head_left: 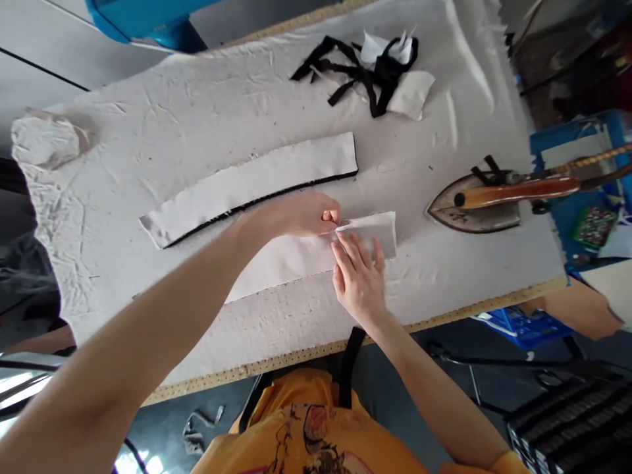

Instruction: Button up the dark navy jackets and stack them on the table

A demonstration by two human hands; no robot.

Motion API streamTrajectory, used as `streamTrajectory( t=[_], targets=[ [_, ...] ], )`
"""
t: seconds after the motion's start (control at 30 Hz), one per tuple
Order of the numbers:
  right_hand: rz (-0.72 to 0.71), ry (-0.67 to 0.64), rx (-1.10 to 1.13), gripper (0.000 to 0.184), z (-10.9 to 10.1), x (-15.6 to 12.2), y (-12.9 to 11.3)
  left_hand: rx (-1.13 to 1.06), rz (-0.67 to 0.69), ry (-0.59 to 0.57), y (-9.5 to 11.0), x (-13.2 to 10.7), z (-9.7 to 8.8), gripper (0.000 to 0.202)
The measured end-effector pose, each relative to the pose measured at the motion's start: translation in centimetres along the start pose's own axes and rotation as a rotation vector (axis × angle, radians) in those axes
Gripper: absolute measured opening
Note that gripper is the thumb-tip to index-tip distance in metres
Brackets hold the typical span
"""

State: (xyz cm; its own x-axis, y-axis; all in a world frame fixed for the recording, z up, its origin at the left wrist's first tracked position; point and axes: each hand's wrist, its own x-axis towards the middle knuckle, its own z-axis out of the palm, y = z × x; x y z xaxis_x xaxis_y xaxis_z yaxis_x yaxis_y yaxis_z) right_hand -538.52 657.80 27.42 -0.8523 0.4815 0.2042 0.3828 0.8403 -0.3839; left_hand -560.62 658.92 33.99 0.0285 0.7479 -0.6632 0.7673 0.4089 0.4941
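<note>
So we're standing over a padded table (197, 112) covered in wrinkly white cloth, with a tan board edge along our side. The old iron (474, 204) with the wooden handle sits flat on the cover, and we'll use it as the anchor.

Just left of the iron's tip lies the white strip (296, 257), with its near end lifted a bit. Our left hand (306, 214) has thumb and fingers pinched tight on that strip's upper edge. Our right hand (358, 276) is spread flat, fingers apart, with the fingertips pressing on the same strip right beside the pinch.

Further left of the iron and a bit farther up the table is a longer curved piece (257, 181), white with a black edge. It lies clear of both hands. Up past the iron, toward the far edge, there's a tangle of black scraps (365, 69) mixed with white bits. Way across the table from the iron, at the left corner, sits a crumpled white wad (44, 138).

Right behind the iron, off the table, is a blue bin (567, 217) with clutter. The floor below looks dark grey.
</note>
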Motion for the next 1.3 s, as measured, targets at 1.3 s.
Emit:
streamTrajectory(
  t=[1.3],
  targets=[
    [-0.033, 0.104, -0.027, 0.047, 3.2, -1.2, 1.0, 0.108, 0.013, -0.033, 0.4, 0.6, -0.1, 0.027]
  ],
)
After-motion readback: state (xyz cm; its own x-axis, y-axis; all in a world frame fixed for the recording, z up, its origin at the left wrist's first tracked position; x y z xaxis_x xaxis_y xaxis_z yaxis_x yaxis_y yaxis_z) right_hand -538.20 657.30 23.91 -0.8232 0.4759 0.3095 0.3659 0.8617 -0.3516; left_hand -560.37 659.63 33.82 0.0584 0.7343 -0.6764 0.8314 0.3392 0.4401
